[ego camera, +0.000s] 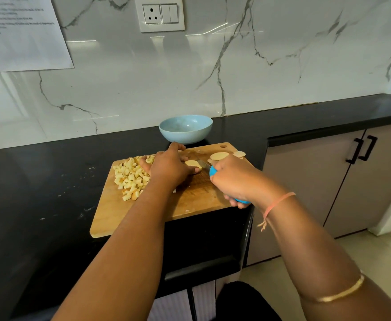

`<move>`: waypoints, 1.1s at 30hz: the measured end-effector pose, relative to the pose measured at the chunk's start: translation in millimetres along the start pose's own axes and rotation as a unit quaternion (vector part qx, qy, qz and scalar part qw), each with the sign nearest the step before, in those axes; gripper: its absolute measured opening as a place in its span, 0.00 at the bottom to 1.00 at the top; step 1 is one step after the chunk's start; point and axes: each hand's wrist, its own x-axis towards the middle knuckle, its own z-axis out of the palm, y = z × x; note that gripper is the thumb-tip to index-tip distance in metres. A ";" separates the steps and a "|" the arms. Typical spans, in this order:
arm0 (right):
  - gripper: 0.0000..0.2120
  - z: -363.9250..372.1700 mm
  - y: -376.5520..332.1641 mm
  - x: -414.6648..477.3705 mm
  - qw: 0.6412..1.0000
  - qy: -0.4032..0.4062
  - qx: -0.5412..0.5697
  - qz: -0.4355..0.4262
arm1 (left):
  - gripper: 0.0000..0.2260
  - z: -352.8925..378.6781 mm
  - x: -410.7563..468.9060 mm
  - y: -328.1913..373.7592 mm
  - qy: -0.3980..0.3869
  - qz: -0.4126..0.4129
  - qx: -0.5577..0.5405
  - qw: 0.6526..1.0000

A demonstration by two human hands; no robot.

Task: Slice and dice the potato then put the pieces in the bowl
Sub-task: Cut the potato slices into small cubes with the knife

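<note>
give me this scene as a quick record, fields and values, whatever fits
surface: wooden cutting board on black counter
left hand: holds potato piece on the board
right hand: grips blue-handled knife, blade at that piece
diced potato: pile on board's left side
slices: uncut, at board's far right corner
bowl: light blue, behind board, no pieces visible inside

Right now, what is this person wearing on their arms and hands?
No gloves or sleeves show on the left hand or right hand. The right wrist carries a thin pink-orange thread with loose frayed ends, and higher up that forearm sits a slim gold bangle.
</note>
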 end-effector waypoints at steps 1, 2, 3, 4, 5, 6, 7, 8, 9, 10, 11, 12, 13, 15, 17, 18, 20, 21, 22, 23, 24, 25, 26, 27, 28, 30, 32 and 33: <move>0.26 2.4 5.3 -3.1 1.000 0.007 -0.005 -0.011 | 0.26 0.4 0.3 -0.7 0.001 0.000 -0.004 1.000; 0.27 3.7 9.4 -8.2 1.000 0.013 -0.007 -0.019 | 0.26 0.6 0.3 -1.0 0.002 0.000 -0.008 1.000; 0.28 4.7 13.4 -13.6 1.000 0.017 -0.008 -0.022 | 0.26 1.1 0.8 -1.4 0.003 0.000 -0.011 1.000; 0.27 5.1 16.3 -18.8 0.999 0.019 -0.010 -0.025 | 0.26 1.2 1.0 -1.4 0.004 0.000 -0.013 1.000; 0.27 5.0 18.6 -23.3 0.999 0.019 -0.009 -0.024 | 0.26 1.5 1.3 -1.6 0.005 0.001 -0.016 1.000; 0.26 4.7 20.7 -25.9 1.000 0.022 -0.004 -0.022 | 0.26 1.4 1.2 -1.6 0.006 0.003 -0.021 1.000; 0.25 3.7 21.4 -28.4 0.999 0.027 0.000 -0.022 | 0.26 1.3 1.4 -2.2 0.005 0.004 -0.027 1.000; 0.25 2.6 21.8 -30.4 0.999 0.034 -0.001 -0.029 | 0.26 1.1 1.3 -3.2 0.004 0.003 -0.033 0.999; 0.25 1.2 21.3 -30.7 0.998 0.043 -0.004 -0.040 | 0.26 1.0 2.5 -4.5 0.000 0.001 -0.042 0.999; 0.24 -0.7 20.3 -30.7 0.997 0.052 -0.005 -0.050 | 0.26 0.7 3.8 -5.9 -0.005 0.000 -0.054 0.999; 0.24 -2.2 18.9 -29.8 0.996 0.062 -0.003 -0.058 | 0.26 0.6 5.1 -7.0 -0.013 -0.001 -0.067 0.998; 0.23 -3.5 16.2 -28.2 0.995 0.071 -0.001 -0.063 | 0.26 0.4 5.6 -7.3 -0.020 -0.004 -0.076 0.997; 0.23 -3.9 12.9 -25.2 0.995 0.079 0.002 -0.065 | 0.26 0.3 6.3 -7.3 -0.023 -0.007 -0.080 0.996; 0.23 -2.9 5.8 -16.4 0.994 0.087 0.003 -0.060 | 0.24 -0.5 6.0 -5.5 -0.024 -0.011 -0.078 0.997; 0.23 0.0 -1.7 -8.0 0.996 0.074 -0.004 -0.050 | 0.24 -1.3 4.3 -4.2 -0.023 -0.015 -0.071 0.997; 0.22 1.7 -5.1 -4.7 0.997 0.064 -0.006 -0.042 | 0.24 -1.7 3.6 -4.4 -0.023 -0.016 -0.071 0.997; 0.17 5.1 -10.1 1.5 0.999 0.041 -0.011 -0.018 | 0.23 -1.5 3.7 -5.7 -0.025 -0.018 -0.074 0.997; 0.15 6.4 -12.5 4.1 0.999 0.031 -0.012 0.000 | 0.22 -1.0 3.7 -5.8 -0.027 -0.020 -0.074 0.997; 0.13 7.4 -15.0 6.3 0.999 0.027 -0.011 0.017 | 0.21 -0.4 3.9 -5.9 -0.027 -0.021 -0.074 0.997; 0.14 8.3 -17.4 8.7 0.999 0.026 -0.012 0.026 | 0.20 0.1 3.8 -5.9 -0.026 -0.021 -0.073 0.997; 0.15 8.9 -19.6 11.9 0.999 0.028 -0.019 0.023 | 0.19 0.6 3.9 -6.1 -0.024 -0.021 -0.072 0.997; 0.18 9.0 -21.8 14.3 0.999 0.029 -0.028 0.013 | 0.18 0.7 4.0 -6.0 -0.023 -0.020 -0.073 0.997; 0.22 8.9 -23.5 14.7 0.999 0.025 -0.035 0.007 | 0.18 0.9 3.6 -6.2 -0.022 -0.020 -0.073 0.997; 0.23 7.9 -23.6 13.9 0.999 0.021 -0.039 0.004 | 0.18 1.1 3.6 -6.1 -0.021 -0.020 -0.073 0.997; 0.22 6.2 -22.1 11.5 0.999 0.017 -0.037 0.004 | 0.19 1.2 3.5 -5.8 -0.019 -0.020 -0.073 0.997; 0.20 3.3 -15.3 3.6 1.000 0.015 -0.019 0.007 | 0.20 1.7 3.7 -5.8 -0.017 -0.023 -0.069 0.997; 0.19 2.8 -7.0 -4.8 1.000 0.021 0.002 0.008 | 0.21 1.8 3.5 -5.8 -0.014 -0.023 -0.062 0.998; 0.19 3.8 -2.9 -8.3 1.000 0.020 0.005 0.008 | 0.22 1.9 3.2 -5.5 -0.013 -0.022 -0.060 0.998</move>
